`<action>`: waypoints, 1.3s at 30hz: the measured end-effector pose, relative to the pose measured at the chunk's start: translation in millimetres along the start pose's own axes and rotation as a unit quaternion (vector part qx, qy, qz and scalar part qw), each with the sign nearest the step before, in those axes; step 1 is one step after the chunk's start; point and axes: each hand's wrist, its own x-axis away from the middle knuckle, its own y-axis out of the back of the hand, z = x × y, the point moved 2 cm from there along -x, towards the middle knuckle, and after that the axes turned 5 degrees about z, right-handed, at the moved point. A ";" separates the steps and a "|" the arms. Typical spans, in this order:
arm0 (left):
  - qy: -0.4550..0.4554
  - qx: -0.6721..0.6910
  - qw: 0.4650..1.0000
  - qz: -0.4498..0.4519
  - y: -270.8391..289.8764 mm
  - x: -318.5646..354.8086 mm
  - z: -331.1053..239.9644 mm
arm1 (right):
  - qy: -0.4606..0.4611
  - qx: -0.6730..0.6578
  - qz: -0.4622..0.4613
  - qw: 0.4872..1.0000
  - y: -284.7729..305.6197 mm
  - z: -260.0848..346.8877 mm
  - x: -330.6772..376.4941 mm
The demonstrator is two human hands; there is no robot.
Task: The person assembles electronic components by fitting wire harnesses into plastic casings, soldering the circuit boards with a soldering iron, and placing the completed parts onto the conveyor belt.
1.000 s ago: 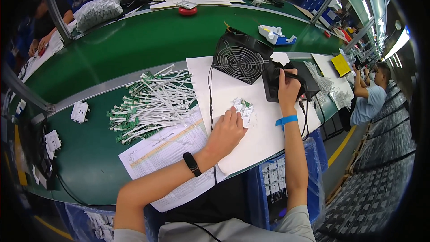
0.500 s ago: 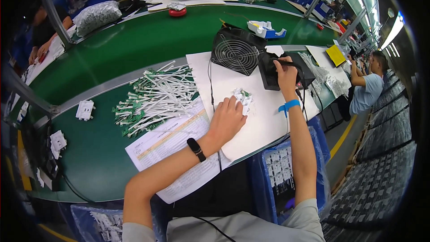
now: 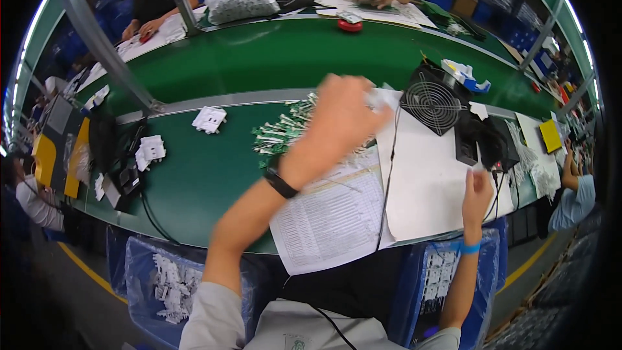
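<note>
My left hand (image 3: 337,126), blurred by motion, is raised over a pile of white cables with green ends (image 3: 282,133). Its fingers are closed on a smeared white plastic part (image 3: 380,99). My right hand (image 3: 477,193) hovers by the right side of a white sheet (image 3: 421,188), fingertips pinched together; what they hold, if anything, is too small to make out. Just beyond it stands a black box (image 3: 495,142) with a red light and cords. Behind that sheet is a black fan with a wire grille (image 3: 433,100). A printed paper (image 3: 330,227) lies below my left hand.
White plastic parts (image 3: 209,119) lie on the green table (image 3: 194,181) at left, near a black device (image 3: 123,185). Lined blue bins (image 3: 139,285) stand below the front edge. A green conveyor (image 3: 272,55) runs behind, with co-workers beyond it.
My left hand has lifted off the white sheet and swung left over the cables, with the white part. My right hand has left the black-handled tool at the box and drawn back. The view has turned left.
</note>
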 end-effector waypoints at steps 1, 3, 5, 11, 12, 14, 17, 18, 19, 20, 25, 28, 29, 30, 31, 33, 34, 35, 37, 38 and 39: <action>0.051 -0.038 0.998 0.004 17.9 -8.5 26.3 | 0.009 -0.014 0.026 1.000 8.8 6.6 9.7; 0.082 -0.089 0.991 -0.051 45.6 -22.7 82.6 | 0.018 -0.037 0.039 0.998 12.0 20.8 16.3; 0.093 -0.164 0.976 -0.109 51.9 -37.1 140.1 | 0.006 -0.040 0.062 0.997 4.7 39.6 18.6; 0.201 -0.330 0.921 -0.057 30.4 -21.2 271.9 | 0.192 -0.075 0.183 0.961 -78.4 149.8 18.8; 0.160 -0.352 0.919 -0.076 33.4 -13.0 275.0 | 0.211 -0.120 0.203 0.948 -93.5 168.2 19.0; 0.127 -0.387 0.911 -0.066 48.4 5.4 269.4 | 0.240 -0.131 0.225 0.935 -120.8 194.6 10.0; 0.179 -0.415 0.888 0.082 96.5 42.0 251.6 | 0.253 -0.108 0.238 0.931 -178.0 213.9 -21.1; 0.222 -0.404 0.878 0.128 109.2 55.5 245.7 | 0.277 -0.118 0.214 0.929 -199.7 218.4 -31.2; 0.261 -0.399 0.863 0.169 122.0 69.0 241.4 | 0.267 -0.093 0.212 0.936 -221.4 220.2 -42.6; 0.286 -0.405 0.845 0.199 132.6 81.6 238.4 | 0.268 -0.076 0.198 0.940 -241.8 222.6 -53.2; 0.243 -0.230 0.920 0.206 151.0 120.6 234.8 | 0.218 -0.016 0.287 0.933 -294.4 216.9 -59.3; 0.212 -0.192 0.941 0.179 157.6 132.6 229.0 | 0.199 -0.037 0.320 0.926 -287.4 214.0 -51.1; 0.204 -0.182 0.946 0.175 159.4 135.7 224.8 | 0.214 -0.041 0.303 0.928 -281.7 214.1 -47.8; 0.199 -0.171 0.950 0.171 160.9 137.8 219.9 | 0.239 -0.032 0.280 0.929 -277.2 215.7 -42.6; 0.213 -0.133 0.954 0.166 161.2 138.5 215.0 | 0.263 -0.024 0.252 0.931 -272.4 217.5 -38.5; 0.249 -0.049 0.954 0.157 157.3 137.6 204.3 | 0.283 -0.001 0.234 0.930 -267.1 221.1 -34.1; 0.261 -0.005 0.954 0.145 154.1 137.0 197.9 | 0.278 0.015 0.245 0.929 -266.7 222.4 -31.9; 0.277 0.045 0.951 0.132 149.6 136.9 191.4 | 0.273 0.031 0.256 0.927 -266.4 222.9 -29.9; 0.276 0.112 0.950 0.099 142.1 135.4 177.8 | 0.281 0.009 0.236 0.930 -264.7 224.3 -29.9; 0.290 0.205 0.931 0.088 138.6 136.5 171.1 | 0.286 -0.001 0.226 0.931 -263.7 224.3 -29.5; 0.305 0.291 0.904 0.076 135.3 137.2 164.5 | 0.303 -0.004 0.213 0.929 -262.3 224.2 -28.6</action>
